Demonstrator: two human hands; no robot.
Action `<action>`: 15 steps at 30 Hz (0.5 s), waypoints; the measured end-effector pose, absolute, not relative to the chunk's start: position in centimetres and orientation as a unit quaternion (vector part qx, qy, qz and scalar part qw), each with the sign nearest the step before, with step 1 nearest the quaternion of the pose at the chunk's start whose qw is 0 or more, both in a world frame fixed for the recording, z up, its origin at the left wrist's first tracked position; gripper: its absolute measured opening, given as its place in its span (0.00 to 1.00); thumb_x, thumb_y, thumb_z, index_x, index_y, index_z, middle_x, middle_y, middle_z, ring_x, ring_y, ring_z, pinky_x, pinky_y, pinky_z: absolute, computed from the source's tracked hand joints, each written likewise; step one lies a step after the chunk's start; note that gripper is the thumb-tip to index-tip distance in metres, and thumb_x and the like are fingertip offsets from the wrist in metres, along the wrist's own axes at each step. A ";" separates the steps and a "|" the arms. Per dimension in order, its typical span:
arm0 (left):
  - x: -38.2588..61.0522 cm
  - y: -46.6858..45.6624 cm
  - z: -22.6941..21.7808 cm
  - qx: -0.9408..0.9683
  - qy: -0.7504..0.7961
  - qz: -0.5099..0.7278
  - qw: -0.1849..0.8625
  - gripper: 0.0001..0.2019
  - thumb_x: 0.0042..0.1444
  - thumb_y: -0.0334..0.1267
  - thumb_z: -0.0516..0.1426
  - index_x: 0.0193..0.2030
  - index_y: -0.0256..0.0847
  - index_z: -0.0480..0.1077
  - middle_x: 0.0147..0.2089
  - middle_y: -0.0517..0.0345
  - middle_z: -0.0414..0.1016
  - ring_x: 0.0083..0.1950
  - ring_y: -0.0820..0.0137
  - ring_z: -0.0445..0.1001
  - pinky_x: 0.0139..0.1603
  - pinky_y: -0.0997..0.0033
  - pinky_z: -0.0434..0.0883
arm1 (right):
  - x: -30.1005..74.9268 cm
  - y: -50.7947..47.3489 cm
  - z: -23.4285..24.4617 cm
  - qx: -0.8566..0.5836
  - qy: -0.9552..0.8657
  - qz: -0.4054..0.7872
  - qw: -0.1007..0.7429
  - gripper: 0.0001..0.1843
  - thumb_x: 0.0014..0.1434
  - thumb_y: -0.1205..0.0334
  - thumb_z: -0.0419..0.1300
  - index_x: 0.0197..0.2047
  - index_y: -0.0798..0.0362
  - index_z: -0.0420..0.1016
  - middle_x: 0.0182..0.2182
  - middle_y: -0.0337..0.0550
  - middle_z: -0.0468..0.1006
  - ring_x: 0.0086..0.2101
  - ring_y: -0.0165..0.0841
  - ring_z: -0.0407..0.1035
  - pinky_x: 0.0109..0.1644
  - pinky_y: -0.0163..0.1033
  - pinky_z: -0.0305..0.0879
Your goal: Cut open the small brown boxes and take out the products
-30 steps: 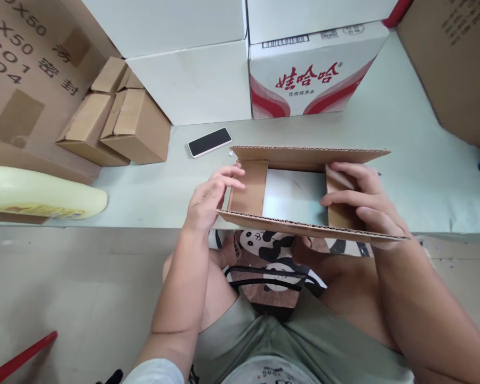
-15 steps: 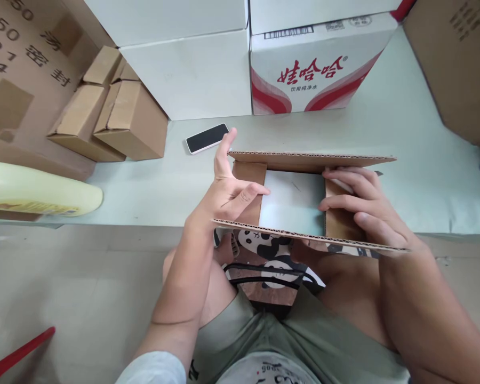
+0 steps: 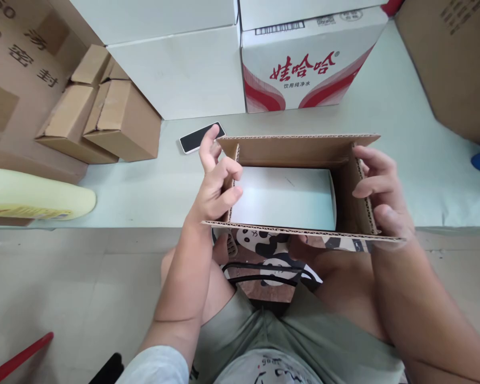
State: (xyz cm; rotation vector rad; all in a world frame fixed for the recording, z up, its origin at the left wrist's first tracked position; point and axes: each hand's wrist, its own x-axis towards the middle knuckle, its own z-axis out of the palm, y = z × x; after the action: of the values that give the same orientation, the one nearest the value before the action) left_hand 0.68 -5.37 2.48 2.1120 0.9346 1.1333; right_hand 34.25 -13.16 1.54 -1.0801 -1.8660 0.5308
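From the head camera, an open-topped, oblong box of brown corrugated cardboard (image 3: pixel 288 159) sits between both hands, its two long flaps (image 3: pixel 304 144) upright. Inside lies a smooth, pale bluish-white box (image 3: pixel 284 197), closer to the left end, with a dark gap at its right.

The left hand (image 3: pixel 213 189) loosely grasps the left end flap (image 3: pixel 232 152), thumb and a finger bent over its edge. The right hand (image 3: pixel 390 194) hooks its fingertips over the right end flap (image 3: pixel 362 213), palm outside. The cardboard box's underside is hidden, so whether it rests on the pale green worktop (image 3: pixel 144 197) cannot be told. A slim, white-edged device with a dark face (image 3: pixel 194 141) lies just beyond the left hand.

The step in hand appears to be handling the raised end flaps; moving either would call for keeping fingertips clear of the cardboard edges.
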 end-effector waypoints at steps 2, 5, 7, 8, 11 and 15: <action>0.3 -4.9 1.9 0.764 0.337 0.452 0.313 0.28 0.58 0.73 0.53 0.36 0.47 0.64 0.85 0.72 0.40 0.77 0.47 0.59 0.74 0.37 0.64 | 33.7 -12.8 1.4 -0.389 -0.731 0.216 0.518 0.16 0.66 0.42 0.48 0.40 0.45 0.66 0.71 0.41 0.62 0.71 0.53 0.60 0.75 0.66 0.56; 0.1 -4.4 1.6 0.727 0.325 0.493 0.350 0.28 0.54 0.72 0.56 0.34 0.47 0.63 0.80 0.65 0.54 0.76 0.45 0.61 0.67 0.38 0.71 | 32.5 -12.1 1.4 -0.391 -0.677 0.161 0.603 0.19 0.65 0.40 0.47 0.36 0.48 0.59 0.65 0.44 0.69 0.66 0.52 0.66 0.72 0.66 0.61; 0.3 -4.4 1.7 0.716 0.338 0.499 0.353 0.29 0.51 0.73 0.58 0.35 0.47 0.64 0.77 0.59 0.60 0.79 0.42 0.56 0.71 0.37 0.67 | 31.6 -11.7 1.4 -0.382 -0.636 0.116 0.660 0.20 0.64 0.40 0.44 0.34 0.49 0.55 0.60 0.46 0.73 0.62 0.51 0.70 0.68 0.66 0.64; 0.4 -4.6 1.9 0.712 0.343 0.500 0.354 0.30 0.50 0.74 0.58 0.36 0.48 0.65 0.76 0.57 0.61 0.80 0.41 0.55 0.73 0.37 0.65 | 31.3 -11.5 1.4 -0.369 -0.625 0.104 0.680 0.19 0.65 0.42 0.43 0.34 0.49 0.54 0.58 0.46 0.74 0.60 0.50 0.71 0.67 0.65 0.64; 0.8 -5.2 2.1 0.706 0.318 0.514 0.370 0.27 0.52 0.71 0.58 0.40 0.49 0.67 0.76 0.55 0.61 0.79 0.41 0.57 0.76 0.36 0.62 | 30.9 -11.2 1.3 -0.351 -0.623 0.091 0.694 0.16 0.65 0.46 0.43 0.33 0.49 0.54 0.56 0.44 0.76 0.57 0.49 0.73 0.64 0.64 0.64; 1.6 -5.5 2.4 0.685 0.290 0.544 0.387 0.20 0.57 0.64 0.57 0.40 0.50 0.65 0.72 0.60 0.66 0.74 0.46 0.65 0.72 0.39 0.66 | 31.6 -10.9 0.9 -0.440 -0.638 0.033 0.631 0.24 0.66 0.38 0.33 0.39 0.46 0.57 0.59 0.49 0.71 0.57 0.55 0.70 0.64 0.70 0.61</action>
State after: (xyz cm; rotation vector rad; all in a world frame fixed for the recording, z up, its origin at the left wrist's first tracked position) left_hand 1.61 -5.52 2.44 1.7433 0.7382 1.3854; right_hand 31.58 -10.86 0.92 -1.0061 -1.4616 0.0757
